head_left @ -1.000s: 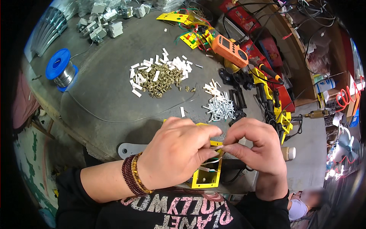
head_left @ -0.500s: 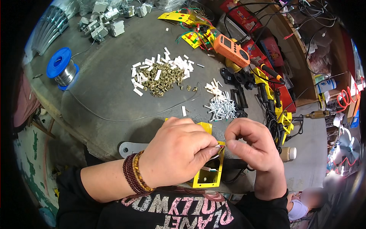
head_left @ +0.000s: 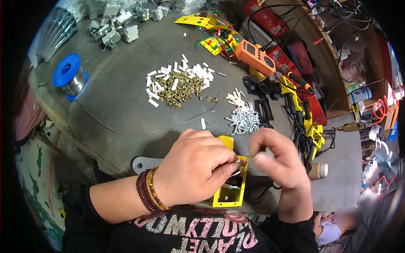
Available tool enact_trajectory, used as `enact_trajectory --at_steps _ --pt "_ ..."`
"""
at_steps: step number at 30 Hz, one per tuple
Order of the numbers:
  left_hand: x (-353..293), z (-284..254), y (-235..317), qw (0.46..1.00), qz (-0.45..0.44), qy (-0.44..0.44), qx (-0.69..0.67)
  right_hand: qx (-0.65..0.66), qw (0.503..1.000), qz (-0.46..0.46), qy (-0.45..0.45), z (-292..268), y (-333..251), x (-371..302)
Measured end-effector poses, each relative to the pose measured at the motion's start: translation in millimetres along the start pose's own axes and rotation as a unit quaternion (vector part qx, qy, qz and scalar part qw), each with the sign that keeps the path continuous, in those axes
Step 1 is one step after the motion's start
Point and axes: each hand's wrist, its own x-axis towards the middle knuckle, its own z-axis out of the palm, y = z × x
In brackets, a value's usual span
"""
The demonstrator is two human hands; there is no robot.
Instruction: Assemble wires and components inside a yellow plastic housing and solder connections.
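My left hand [head_left: 198, 162] is closed in a pinch on thin wires [head_left: 239, 162], whose ends show white and red at the fingertips. Below it stands a yellow box-shaped housing [head_left: 231, 204], open at the top, with wires and a small pale part inside; my hand hides its left side. Just right of the housing, my right hand [head_left: 282, 160] is raised with its fingers curled and thumb against them, blurred by motion. A pale speck shows between thumb and finger, too smeared to name. A black cable [head_left: 258, 181] runs from the housing's right side.
Ahead lie brass screws [head_left: 179, 90] among white strips, and a pile of silver screws [head_left: 244, 120]. A blue solder spool [head_left: 69, 76] stands at left, its wire trailing across the table. An orange multimeter [head_left: 255, 57], yellow housings [head_left: 314, 135] and cables crowd the right.
My right hand has turned and shifted slightly, its fingertips moving away from the wire ends. The left hand keeps its pinch and has barely moved.
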Motion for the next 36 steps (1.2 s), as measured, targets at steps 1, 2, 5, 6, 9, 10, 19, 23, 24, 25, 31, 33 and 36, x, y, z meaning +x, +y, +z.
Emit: enact_trajectory --at_steps 1,2,5,6,9,10,19,23,24,25,31,33,36 --pt "0 0 0 1.000 0.000 0.000 0.003 -0.037 0.999 -0.018 0.006 9 -5 1" --pt "0 1 1 1.000 0.001 0.000 0.005 -0.049 0.995 -0.082 0.014 16 2 3" --pt "-1 -4 1 0.999 -0.003 -0.035 0.025 -0.103 0.987 -0.118 0.045 25 5 3" --pt "-1 -4 2 0.999 -0.001 -0.041 0.029 -0.134 0.980 -0.132 0.060 25 8 3" --pt "0 -4 9 0.996 -0.010 -0.066 0.058 -0.161 0.965 -0.170 0.116 16 18 -3" --pt "1 -4 16 0.995 -0.001 -0.004 0.103 -0.166 0.955 -0.193 0.151 8 24 -5" --pt "61 -41 -23 0.916 -0.170 -0.138 0.336 0.208 0.846 0.069 0.486 -135 137 8" --pt "57 -36 -35 0.893 -0.103 -0.143 0.413 -0.057 0.893 0.065 0.441 -140 157 50" --pt "52 -40 -34 0.914 -0.076 -0.093 0.387 -0.135 0.887 0.067 0.437 -140 157 56" --pt "48 -42 -32 0.926 -0.014 -0.066 0.371 -0.088 0.893 0.005 0.442 -139 156 50" --pt "9 -44 26 0.988 -0.136 -0.016 0.070 0.201 0.799 -0.216 0.523 -92 74 -11" --pt "5 -45 42 0.990 -0.090 -0.041 0.098 0.343 0.734 -0.187 0.555 -62 51 -40" --pt "11 -43 54 0.980 0.030 -0.092 0.174 0.497 0.759 -0.147 0.396 -30 75 -73"
